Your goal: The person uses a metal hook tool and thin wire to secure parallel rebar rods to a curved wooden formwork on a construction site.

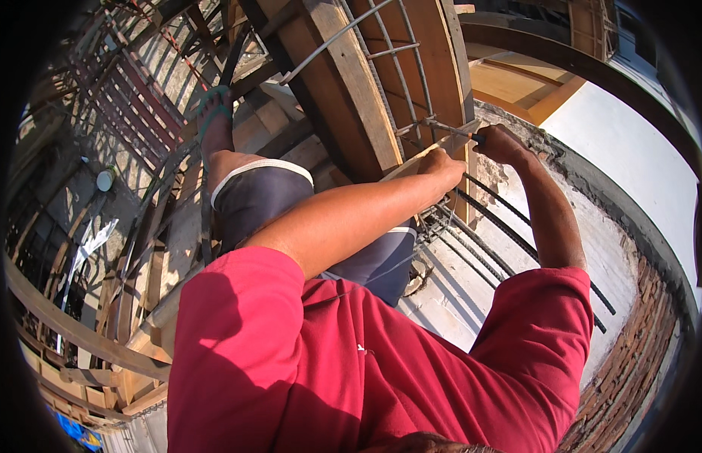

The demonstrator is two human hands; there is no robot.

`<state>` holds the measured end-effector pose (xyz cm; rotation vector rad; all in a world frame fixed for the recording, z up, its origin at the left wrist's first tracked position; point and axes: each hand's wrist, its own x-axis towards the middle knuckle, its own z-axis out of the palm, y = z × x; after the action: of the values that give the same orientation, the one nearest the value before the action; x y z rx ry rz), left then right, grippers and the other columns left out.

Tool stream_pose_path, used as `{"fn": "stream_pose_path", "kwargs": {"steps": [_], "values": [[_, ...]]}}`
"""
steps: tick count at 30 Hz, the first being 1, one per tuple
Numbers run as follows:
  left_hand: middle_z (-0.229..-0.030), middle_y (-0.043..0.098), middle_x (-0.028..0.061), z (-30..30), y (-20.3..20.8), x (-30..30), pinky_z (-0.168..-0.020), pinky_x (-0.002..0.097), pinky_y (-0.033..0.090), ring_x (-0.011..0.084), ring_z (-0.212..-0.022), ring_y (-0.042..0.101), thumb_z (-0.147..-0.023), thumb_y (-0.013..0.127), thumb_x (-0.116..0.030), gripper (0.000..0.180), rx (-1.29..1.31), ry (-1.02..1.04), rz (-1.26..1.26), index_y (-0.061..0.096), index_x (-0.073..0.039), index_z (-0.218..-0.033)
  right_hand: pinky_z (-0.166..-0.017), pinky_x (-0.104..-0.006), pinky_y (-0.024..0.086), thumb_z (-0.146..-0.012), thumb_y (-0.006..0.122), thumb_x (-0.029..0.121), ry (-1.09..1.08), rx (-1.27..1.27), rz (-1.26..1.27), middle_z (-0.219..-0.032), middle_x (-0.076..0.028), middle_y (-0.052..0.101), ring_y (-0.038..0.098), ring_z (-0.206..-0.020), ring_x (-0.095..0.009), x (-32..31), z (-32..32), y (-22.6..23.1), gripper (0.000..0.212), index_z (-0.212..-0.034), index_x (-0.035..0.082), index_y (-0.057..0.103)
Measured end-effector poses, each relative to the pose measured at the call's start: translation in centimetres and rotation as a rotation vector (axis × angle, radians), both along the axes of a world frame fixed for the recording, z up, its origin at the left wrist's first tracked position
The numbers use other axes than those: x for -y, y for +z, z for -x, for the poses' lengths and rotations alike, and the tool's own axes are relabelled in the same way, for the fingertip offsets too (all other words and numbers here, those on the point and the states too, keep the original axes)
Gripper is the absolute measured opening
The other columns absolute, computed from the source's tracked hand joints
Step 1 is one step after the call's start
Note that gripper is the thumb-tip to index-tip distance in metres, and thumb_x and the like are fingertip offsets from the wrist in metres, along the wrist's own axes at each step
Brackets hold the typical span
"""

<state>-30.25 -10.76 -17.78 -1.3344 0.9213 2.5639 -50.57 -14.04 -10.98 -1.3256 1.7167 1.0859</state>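
My right hand (502, 145) is closed round the dark handle of a thin metal tool (451, 130). The tool's head end lies by the rebar cage (400, 72); its exact kind is too small to make out. Lower and to the left, my left hand (443, 169) is closed on a pale wooden strip (408, 166), which slants across the bottom of the column formwork; part of its grip is hidden. Steel bars form the cage between wooden formwork boards (358, 90). Below my hands, several ribbed rebars (509, 219) stick out toward the lower right.
White plastered masonry (464, 283) and a brick edge (630, 362) lie at the right. A wood-framed panel (517, 83) stands at the upper right. My sandalled foot (215, 124) rests among timbers at the left, above a lower level with a reddish slatted grille (128, 98) and scattered wood.
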Motion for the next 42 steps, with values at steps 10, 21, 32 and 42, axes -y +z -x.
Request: {"fn": "stream_pose_path", "kwargs": {"steps": [10, 21, 32, 42], "values": [[-0.114, 0.071, 0.0206, 1.0, -0.4, 0.1, -0.083, 0.0413, 0.055, 0.0283, -0.097, 0.07, -0.093, 0.073, -0.041, 0.058, -0.083, 0.136, -0.284, 0.066, 0.009, -0.121, -0.055, -0.0348, 0.058, -0.093, 0.07, 0.018, -1.261, 0.231, -0.358, -0.075, -0.007, 0.067, 0.067, -0.059, -0.018, -1.5, -5.0, 2.8, 0.019, -0.091, 0.0, 0.066], [-0.084, 0.072, 0.0078, 2.7, -1.8, -0.7, -0.057, 0.032, 0.053, 0.0176, -0.065, 0.068, -0.095, 0.07, -0.022, 0.022, -0.123, 0.395, -0.339, 0.071, 0.0, -0.093, -0.096, -0.0391, 0.048, -0.09, 0.072, 0.026, 0.494, -0.359, 0.123, -0.122, -0.014, 0.061, 0.058, -0.117, -0.027, -0.9, -12.7, 5.8, 0.056, -0.135, -0.001, 0.052], [-0.088, 0.07, 0.0059, 1.6, -1.3, 0.6, -0.06, 0.035, 0.054, 0.0177, -0.072, 0.068, -0.089, 0.07, -0.027, 0.024, -0.195, 0.438, -0.442, 0.073, -0.005, -0.099, -0.083, -0.0478, 0.052, -0.093, 0.062, 0.014, 0.513, -0.409, 0.167, -0.114, -0.013, 0.066, 0.065, -0.108, -0.031, 0.5, -11.4, 4.3, 0.045, -0.136, 0.007, 0.053], [-0.133, 0.06, 0.03, 1.4, -1.3, -0.1, -0.103, 0.0421, 0.05, 0.0381, -0.122, 0.061, -0.071, 0.077, -0.036, 0.085, -0.157, 0.173, -0.233, 0.052, 0.01, -0.137, -0.076, -0.042, 0.056, -0.094, 0.065, 0.018, 0.356, -0.07, 0.095, -0.1, -0.016, 0.075, 0.07, -0.102, -0.032, 2.1, -2.9, 3.1, 0.023, -0.115, 0.01, 0.072]]}}
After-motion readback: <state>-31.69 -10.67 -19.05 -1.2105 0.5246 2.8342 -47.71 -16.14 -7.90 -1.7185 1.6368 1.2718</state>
